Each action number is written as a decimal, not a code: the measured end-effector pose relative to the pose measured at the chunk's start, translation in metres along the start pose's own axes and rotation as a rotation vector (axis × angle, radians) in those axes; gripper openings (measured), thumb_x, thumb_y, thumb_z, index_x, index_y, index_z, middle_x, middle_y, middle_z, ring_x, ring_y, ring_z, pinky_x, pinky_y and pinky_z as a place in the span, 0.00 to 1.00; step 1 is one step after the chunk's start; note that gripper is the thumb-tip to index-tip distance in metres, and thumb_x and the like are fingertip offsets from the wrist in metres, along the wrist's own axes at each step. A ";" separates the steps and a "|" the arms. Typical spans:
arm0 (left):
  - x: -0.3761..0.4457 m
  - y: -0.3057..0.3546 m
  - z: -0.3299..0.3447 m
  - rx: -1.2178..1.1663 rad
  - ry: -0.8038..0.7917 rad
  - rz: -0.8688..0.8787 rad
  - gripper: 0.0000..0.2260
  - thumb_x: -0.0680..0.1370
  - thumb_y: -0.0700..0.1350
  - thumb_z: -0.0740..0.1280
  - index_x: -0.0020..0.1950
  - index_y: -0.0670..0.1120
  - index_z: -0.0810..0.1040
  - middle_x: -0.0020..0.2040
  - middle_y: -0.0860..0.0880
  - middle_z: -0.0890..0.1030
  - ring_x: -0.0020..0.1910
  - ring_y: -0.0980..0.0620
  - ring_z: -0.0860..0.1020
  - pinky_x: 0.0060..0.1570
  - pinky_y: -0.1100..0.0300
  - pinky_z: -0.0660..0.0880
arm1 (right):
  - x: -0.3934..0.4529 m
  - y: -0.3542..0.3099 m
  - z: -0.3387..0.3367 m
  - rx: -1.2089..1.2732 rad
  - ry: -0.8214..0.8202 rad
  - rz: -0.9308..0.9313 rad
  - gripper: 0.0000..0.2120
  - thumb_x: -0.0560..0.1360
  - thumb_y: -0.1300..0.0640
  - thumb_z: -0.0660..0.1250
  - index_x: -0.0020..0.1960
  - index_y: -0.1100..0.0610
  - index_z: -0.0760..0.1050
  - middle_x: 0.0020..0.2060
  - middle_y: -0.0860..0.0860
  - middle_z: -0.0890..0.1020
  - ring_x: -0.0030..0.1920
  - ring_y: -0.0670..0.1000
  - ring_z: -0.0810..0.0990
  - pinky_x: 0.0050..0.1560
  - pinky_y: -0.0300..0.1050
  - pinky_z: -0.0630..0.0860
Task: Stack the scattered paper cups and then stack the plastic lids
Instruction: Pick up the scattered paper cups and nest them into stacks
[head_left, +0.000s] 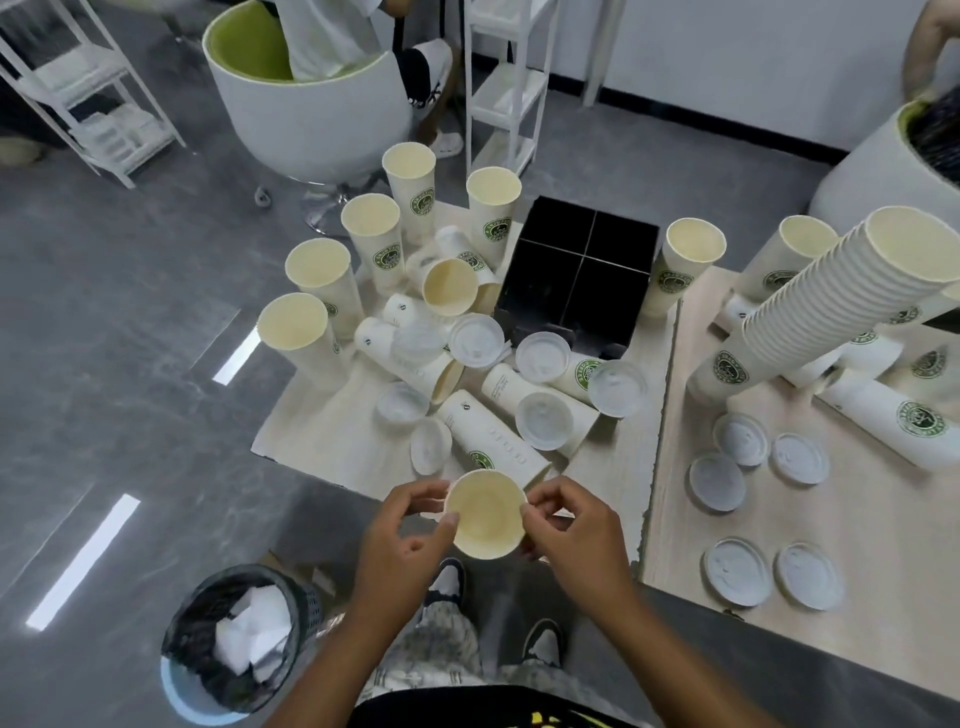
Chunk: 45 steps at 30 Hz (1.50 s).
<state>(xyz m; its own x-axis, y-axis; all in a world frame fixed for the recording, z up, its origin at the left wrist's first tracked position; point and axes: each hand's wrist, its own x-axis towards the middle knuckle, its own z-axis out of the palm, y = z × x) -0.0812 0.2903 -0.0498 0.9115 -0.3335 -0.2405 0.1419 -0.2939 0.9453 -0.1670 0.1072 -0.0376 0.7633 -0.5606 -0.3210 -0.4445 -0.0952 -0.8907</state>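
I see both hands closed on one cream paper cup with an open mouth, held in the air just off the near edge of the pale wood counter. My left hand pinches the cup's left rim, thumb against the lip and fingers curled behind. My right hand takes the right rim the same way, its grip narrow, fingertips on the lip. The cup's mouth faces the camera, showing a plain cream inside. Beyond it, cups with green logos stand upright along the counter's left edge and lie tipped near the middle, with translucent plastic lids among them. A tall stack of nested cups leans on the second counter to the right.
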 end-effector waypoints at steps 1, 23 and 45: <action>0.002 -0.003 -0.003 0.002 -0.030 -0.017 0.14 0.77 0.37 0.75 0.58 0.52 0.82 0.54 0.57 0.84 0.55 0.56 0.82 0.46 0.53 0.85 | 0.000 -0.002 0.001 0.011 0.008 0.017 0.06 0.76 0.64 0.74 0.43 0.56 0.80 0.34 0.54 0.82 0.30 0.56 0.85 0.34 0.49 0.84; 0.052 0.020 -0.028 0.079 -0.357 0.222 0.36 0.62 0.54 0.84 0.67 0.58 0.75 0.64 0.62 0.80 0.65 0.57 0.79 0.59 0.50 0.82 | -0.018 -0.020 0.018 -0.065 0.006 -0.134 0.35 0.65 0.40 0.82 0.65 0.28 0.67 0.62 0.29 0.74 0.62 0.39 0.76 0.54 0.40 0.82; 0.090 0.081 0.004 0.092 -0.568 0.347 0.36 0.65 0.54 0.82 0.71 0.55 0.74 0.65 0.61 0.79 0.66 0.55 0.78 0.55 0.49 0.84 | -0.013 -0.046 -0.014 0.113 0.225 -0.194 0.33 0.71 0.52 0.81 0.69 0.35 0.71 0.64 0.36 0.78 0.65 0.42 0.78 0.55 0.46 0.84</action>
<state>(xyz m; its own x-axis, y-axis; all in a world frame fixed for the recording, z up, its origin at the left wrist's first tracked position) 0.0106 0.2325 0.0044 0.5501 -0.8346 -0.0283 -0.1792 -0.1511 0.9721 -0.1628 0.1073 0.0116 0.7000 -0.7104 -0.0733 -0.2362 -0.1335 -0.9625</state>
